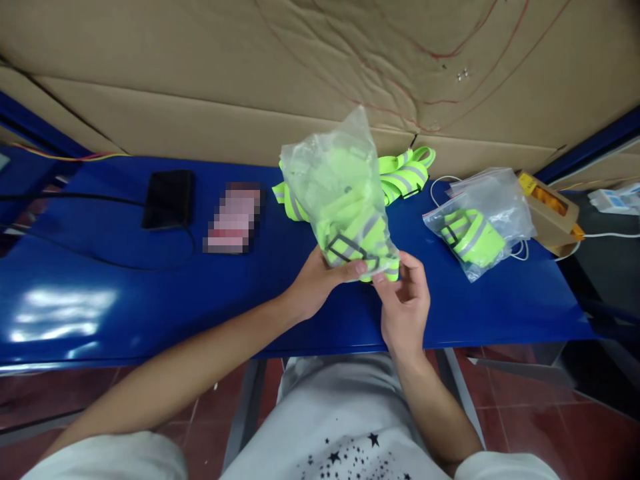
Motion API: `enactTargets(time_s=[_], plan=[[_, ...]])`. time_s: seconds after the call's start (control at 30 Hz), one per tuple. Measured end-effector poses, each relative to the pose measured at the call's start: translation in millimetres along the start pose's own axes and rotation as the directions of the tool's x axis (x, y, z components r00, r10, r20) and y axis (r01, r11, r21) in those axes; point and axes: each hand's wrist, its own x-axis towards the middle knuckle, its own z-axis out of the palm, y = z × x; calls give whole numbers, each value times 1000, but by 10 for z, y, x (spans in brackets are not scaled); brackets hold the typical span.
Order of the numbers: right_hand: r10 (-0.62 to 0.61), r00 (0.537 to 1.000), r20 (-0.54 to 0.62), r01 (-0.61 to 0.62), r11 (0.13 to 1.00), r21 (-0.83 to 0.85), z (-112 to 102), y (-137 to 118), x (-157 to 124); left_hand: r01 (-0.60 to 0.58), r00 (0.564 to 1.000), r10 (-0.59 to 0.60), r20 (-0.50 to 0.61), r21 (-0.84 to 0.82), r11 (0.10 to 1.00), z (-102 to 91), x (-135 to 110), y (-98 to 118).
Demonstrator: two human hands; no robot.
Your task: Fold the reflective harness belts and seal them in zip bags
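Note:
Both my hands grip the lower end of a clear plastic bag [340,167] above the blue table. A folded neon-yellow reflective strap [370,233] with grey stripes and a black buckle lies in the bag's lower part, with a bit of it at the bag's bottom edge. My left hand [327,283] is closed on the bag from the left, thumb on top. From the right, my right hand [405,293] pinches the bag's corner and the strap end. Behind the bag, more loose reflective straps [407,175] lie on the table, partly hidden.
On the right lies another bagged reflective strap [473,237], overlapping clear plastic bags [505,193] beside a cardboard box [550,207]. To the left are a blurred-out phone [233,220] and a black device [167,199] with cables. A cardboard panel [200,80] stands behind the blue table [165,300].

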Motion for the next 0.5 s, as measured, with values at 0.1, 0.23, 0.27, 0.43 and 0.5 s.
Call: enactTargets(time_s=[0.1,0.23,0.27,0.43,0.5], plan=[[41,998,-41,-39,998,49,6,8,0,14,1000,-14,7,-14,1000,17,-11,9],[72,991,-110,-67,997,48,48,-7,111,33,998,-36,52,57,998,50,-46,-30],[67,991,-118,-62,997,48,65,-25,138,40,997,-44,63,70,997,57,-56,-47],[-101,994,-42,97,991,-92,128,-163,171,127,991,-131,29,106,986,24,-61,-121],[-198,980,25,199,960,-199,100,-198,178,200,978,-208,31,156,967,-5,-45,-111]])
